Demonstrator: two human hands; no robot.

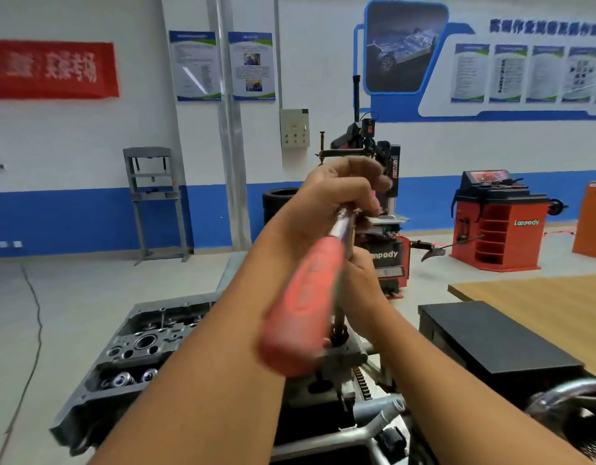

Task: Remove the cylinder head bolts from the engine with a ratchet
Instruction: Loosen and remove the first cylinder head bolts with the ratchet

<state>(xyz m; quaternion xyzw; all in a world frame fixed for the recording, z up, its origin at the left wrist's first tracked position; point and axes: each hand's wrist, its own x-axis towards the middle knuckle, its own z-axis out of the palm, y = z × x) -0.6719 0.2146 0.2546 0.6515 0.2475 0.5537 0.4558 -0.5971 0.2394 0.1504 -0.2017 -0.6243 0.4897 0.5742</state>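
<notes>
My ratchet [303, 303] is nearest, its red handle blurred and slanting up from low centre to my left hand [333, 199], whose fingers curl over the steel head end. Just below and right, my right hand [365, 273] sits against the dark bolt [338, 325] standing upright under the tool; its grip I cannot tell. The engine [145, 350] lies beneath my forearms. Beyond stands a red tyre machine [501, 229].

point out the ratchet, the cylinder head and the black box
ratchet [301, 307], head view, on its red handle
cylinder head [140, 344], head view, on its top face
black box [498, 340], head view, on its top
</notes>
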